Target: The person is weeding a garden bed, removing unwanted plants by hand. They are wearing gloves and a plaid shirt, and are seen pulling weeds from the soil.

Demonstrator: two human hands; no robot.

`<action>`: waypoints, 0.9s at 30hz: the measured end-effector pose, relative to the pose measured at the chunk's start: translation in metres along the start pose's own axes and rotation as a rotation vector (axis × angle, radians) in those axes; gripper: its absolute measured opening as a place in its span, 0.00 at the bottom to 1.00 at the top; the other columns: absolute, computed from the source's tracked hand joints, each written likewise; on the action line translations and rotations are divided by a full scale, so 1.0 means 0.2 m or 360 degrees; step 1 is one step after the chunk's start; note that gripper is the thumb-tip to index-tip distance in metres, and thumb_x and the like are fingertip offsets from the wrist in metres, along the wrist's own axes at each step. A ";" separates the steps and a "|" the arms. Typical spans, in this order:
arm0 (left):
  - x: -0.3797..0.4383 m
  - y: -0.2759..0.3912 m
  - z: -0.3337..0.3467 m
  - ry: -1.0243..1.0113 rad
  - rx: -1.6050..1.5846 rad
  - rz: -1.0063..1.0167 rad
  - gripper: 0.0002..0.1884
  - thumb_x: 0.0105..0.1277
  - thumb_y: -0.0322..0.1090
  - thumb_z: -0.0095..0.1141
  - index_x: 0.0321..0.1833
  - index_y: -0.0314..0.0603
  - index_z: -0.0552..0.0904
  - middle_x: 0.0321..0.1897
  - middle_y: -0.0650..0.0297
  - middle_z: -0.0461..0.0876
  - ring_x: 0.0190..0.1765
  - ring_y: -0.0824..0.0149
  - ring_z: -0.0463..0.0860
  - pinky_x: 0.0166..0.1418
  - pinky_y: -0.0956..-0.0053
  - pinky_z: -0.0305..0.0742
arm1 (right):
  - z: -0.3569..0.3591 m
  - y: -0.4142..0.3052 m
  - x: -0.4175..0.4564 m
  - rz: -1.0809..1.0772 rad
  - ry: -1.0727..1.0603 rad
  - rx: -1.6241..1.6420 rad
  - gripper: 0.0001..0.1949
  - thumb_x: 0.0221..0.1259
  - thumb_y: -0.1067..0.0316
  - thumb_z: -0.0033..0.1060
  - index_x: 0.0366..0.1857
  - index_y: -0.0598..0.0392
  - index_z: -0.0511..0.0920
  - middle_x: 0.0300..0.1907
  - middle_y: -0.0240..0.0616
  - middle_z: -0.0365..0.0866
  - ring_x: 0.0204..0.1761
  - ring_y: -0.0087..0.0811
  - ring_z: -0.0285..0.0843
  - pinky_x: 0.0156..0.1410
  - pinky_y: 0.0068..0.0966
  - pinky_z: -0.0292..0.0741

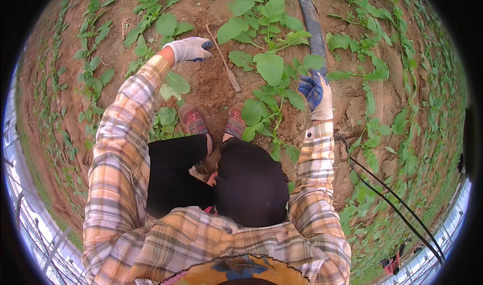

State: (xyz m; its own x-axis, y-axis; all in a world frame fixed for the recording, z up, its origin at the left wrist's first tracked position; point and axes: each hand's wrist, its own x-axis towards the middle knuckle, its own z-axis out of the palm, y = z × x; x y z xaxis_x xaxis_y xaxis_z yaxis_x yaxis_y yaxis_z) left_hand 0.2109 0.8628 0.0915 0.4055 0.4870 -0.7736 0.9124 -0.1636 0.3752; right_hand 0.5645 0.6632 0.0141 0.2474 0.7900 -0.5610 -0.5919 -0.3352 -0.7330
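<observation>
My left hand (190, 50), in a white knit glove with blue-coated fingertips, hovers over loose soil with its fingers curled inward. Whether anything small is between those fingers cannot be seen. Just right of it, a slender hand tool (223, 60) with a wooden handle and a thin bent end lies on the ground, untouched. My right hand (315, 94) is gloved too, its blue palm side partly turned up and its fingers loosely bent and apart; nothing shows in it. Beside that hand grow broad-leaved green plants (269, 68), and a dark drip hose (312, 25) runs behind its fingertips.
My shoes (194, 120) stand on bare soil between leafy rows. More plant rows (373, 74) spread to the right and others (88, 62) to the left. Black cables (396, 207) arc at lower right. Near the right rim, a partly visible person (392, 263) appears small and far off.
</observation>
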 end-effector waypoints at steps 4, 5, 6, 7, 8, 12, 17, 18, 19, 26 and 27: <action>-0.52 -0.15 -0.02 0.0388 -0.0302 0.0150 0.27 0.67 0.42 0.57 0.68 0.41 0.71 0.54 0.62 0.81 0.48 0.70 0.80 0.56 0.75 0.74 | -0.14 0.18 -0.36 0.0108 -0.0038 0.0005 0.18 0.73 0.60 0.51 0.59 0.59 0.72 0.41 0.45 0.81 0.32 0.32 0.82 0.38 0.27 0.82; -0.65 -0.11 0.03 0.0392 -0.0404 0.0216 0.26 0.69 0.40 0.56 0.69 0.42 0.71 0.58 0.63 0.79 0.54 0.71 0.79 0.61 0.75 0.72 | -0.17 0.20 -0.47 0.0131 -0.0015 0.0003 0.18 0.72 0.60 0.51 0.58 0.60 0.72 0.41 0.45 0.81 0.31 0.32 0.82 0.38 0.27 0.82; -0.78 -0.08 0.08 0.0399 -0.0524 0.0218 0.26 0.70 0.39 0.55 0.69 0.41 0.70 0.59 0.63 0.79 0.56 0.71 0.78 0.62 0.75 0.72 | -0.19 0.23 -0.56 0.0166 -0.0050 0.0042 0.18 0.72 0.59 0.52 0.57 0.60 0.73 0.40 0.44 0.82 0.32 0.32 0.82 0.37 0.28 0.82; -0.92 -0.06 0.15 0.0410 -0.0646 0.0219 0.25 0.71 0.38 0.55 0.70 0.40 0.70 0.60 0.63 0.78 0.58 0.71 0.78 0.62 0.75 0.72 | -0.20 0.27 -0.64 0.0203 -0.0092 0.0080 0.17 0.71 0.59 0.53 0.55 0.60 0.74 0.39 0.44 0.82 0.32 0.33 0.83 0.37 0.28 0.83; -1.05 -0.05 0.24 0.0461 -0.0745 0.0266 0.25 0.72 0.38 0.54 0.70 0.38 0.69 0.61 0.62 0.78 0.59 0.71 0.78 0.62 0.75 0.72 | -0.24 0.32 -0.70 0.0187 -0.0199 0.0145 0.17 0.71 0.59 0.53 0.53 0.61 0.75 0.40 0.43 0.82 0.34 0.33 0.83 0.39 0.28 0.83; -1.31 -0.15 0.59 0.0827 -0.1286 0.0436 0.21 0.74 0.35 0.51 0.66 0.31 0.72 0.59 0.59 0.79 0.59 0.68 0.78 0.63 0.74 0.71 | -0.24 0.33 -0.94 -0.0330 -0.0237 -0.0294 0.15 0.72 0.60 0.51 0.46 0.63 0.78 0.40 0.43 0.83 0.36 0.33 0.84 0.44 0.28 0.82; -1.41 -0.22 0.95 0.1345 -0.1260 0.0193 0.18 0.68 0.34 0.55 0.59 0.36 0.79 0.52 0.61 0.84 0.51 0.70 0.82 0.58 0.75 0.74 | -0.27 0.22 -1.11 -0.0273 -0.0117 -0.0149 0.14 0.72 0.61 0.50 0.44 0.63 0.79 0.40 0.45 0.83 0.36 0.34 0.83 0.41 0.29 0.83; -1.43 -0.26 0.98 0.1411 -0.1157 0.0176 0.18 0.68 0.33 0.55 0.59 0.36 0.80 0.52 0.61 0.84 0.51 0.70 0.82 0.58 0.75 0.74 | -0.27 0.21 -1.12 -0.0174 -0.0098 0.0012 0.14 0.72 0.61 0.50 0.45 0.62 0.79 0.40 0.45 0.83 0.35 0.34 0.83 0.41 0.29 0.83; -1.44 -0.30 1.03 0.1474 -0.1052 0.0147 0.18 0.67 0.33 0.56 0.58 0.36 0.80 0.52 0.62 0.84 0.51 0.70 0.82 0.59 0.75 0.74 | -0.28 0.21 -1.13 -0.0063 -0.0082 0.0173 0.14 0.72 0.61 0.50 0.45 0.62 0.79 0.40 0.45 0.83 0.35 0.34 0.83 0.41 0.29 0.83; -1.47 -0.32 1.18 0.1685 -0.0519 0.0168 0.22 0.76 0.45 0.39 0.57 0.36 0.80 0.56 0.49 0.80 0.63 0.50 0.75 0.66 0.66 0.68 | -0.27 0.29 -1.15 -0.0144 0.0030 0.0179 0.20 0.69 0.71 0.47 0.63 0.59 0.68 0.41 0.45 0.82 0.35 0.33 0.83 0.39 0.28 0.83; -1.46 -0.30 1.19 0.1690 -0.0500 0.0127 0.22 0.76 0.45 0.39 0.57 0.36 0.80 0.56 0.49 0.81 0.63 0.50 0.76 0.65 0.66 0.68 | -0.26 0.30 -1.14 -0.0131 0.0009 0.0183 0.20 0.68 0.71 0.48 0.63 0.59 0.68 0.41 0.45 0.82 0.35 0.32 0.83 0.39 0.27 0.83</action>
State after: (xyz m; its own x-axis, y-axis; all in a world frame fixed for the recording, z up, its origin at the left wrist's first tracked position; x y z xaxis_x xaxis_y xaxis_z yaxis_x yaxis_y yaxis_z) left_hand 0.0501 0.5257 0.1731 0.0709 0.9969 0.0330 0.7700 -0.0757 0.6335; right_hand 0.5124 0.4351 0.0782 0.3029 0.8092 -0.5034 -0.6535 -0.2082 -0.7278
